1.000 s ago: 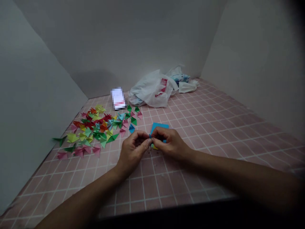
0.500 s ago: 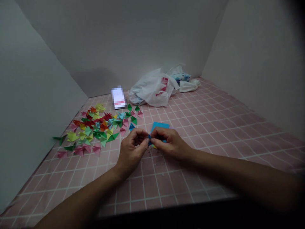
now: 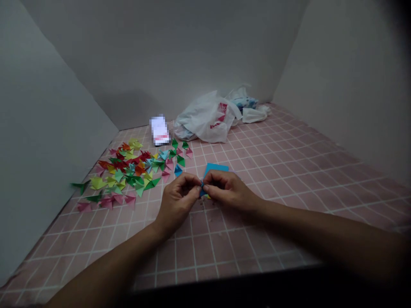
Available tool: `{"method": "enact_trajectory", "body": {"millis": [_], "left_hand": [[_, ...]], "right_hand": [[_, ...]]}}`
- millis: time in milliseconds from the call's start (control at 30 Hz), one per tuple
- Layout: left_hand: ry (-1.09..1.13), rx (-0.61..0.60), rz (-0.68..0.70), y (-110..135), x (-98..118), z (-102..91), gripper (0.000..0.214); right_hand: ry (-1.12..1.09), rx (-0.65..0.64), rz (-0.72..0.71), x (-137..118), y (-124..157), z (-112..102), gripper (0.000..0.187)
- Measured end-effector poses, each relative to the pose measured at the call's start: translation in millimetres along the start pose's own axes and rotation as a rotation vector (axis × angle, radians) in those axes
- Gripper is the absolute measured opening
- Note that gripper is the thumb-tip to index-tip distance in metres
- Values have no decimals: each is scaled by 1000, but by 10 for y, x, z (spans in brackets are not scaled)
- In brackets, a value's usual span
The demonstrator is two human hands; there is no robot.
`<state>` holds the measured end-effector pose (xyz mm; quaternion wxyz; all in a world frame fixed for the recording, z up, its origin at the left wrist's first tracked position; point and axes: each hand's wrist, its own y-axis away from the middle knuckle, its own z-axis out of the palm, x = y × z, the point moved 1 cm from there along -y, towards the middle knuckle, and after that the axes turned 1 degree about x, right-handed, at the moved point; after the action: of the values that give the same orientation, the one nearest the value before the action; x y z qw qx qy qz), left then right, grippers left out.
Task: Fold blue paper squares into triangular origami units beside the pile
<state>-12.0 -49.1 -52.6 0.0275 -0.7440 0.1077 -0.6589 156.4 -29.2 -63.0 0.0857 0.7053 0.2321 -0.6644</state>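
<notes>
A small blue paper piece [image 3: 202,187] is pinched between the fingertips of both hands, just above the tabletop [image 3: 289,171] and near its middle. Only a sliver of it shows between the fingers, so its exact fold cannot be made out. It is judged to be very light, thin and easily creased; it would be crushed by a hard squeeze and is best held at its edges or corners with fingertip pressure only, as is done here.

The left hand [image 3: 178,201] is closed narrowly on the piece from the left, thumb against forefinger. The right hand [image 3: 226,190] is closed on it from the right in the same way, and the two sets of fingertips meet.

Just behind the right hand a flat blue sheet [image 3: 216,168] is seen lying on the tabletop, and a bit of yellow paper [image 3: 208,196] shows beneath the hands. To the left, a spread of folded triangles [image 3: 128,173] in many colours is laid out. Farther back, a blurred white pack [image 3: 159,130] and a crumpled plastic bag [image 3: 207,119] are set near the wall.
</notes>
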Motion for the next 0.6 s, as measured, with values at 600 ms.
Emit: {"method": "enact_trajectory", "body": {"millis": [600], "left_hand": [[-17,-3,53,-1,-17,6,7]], "right_hand": [[54,8,-34,26,-4,-3,11]]}}
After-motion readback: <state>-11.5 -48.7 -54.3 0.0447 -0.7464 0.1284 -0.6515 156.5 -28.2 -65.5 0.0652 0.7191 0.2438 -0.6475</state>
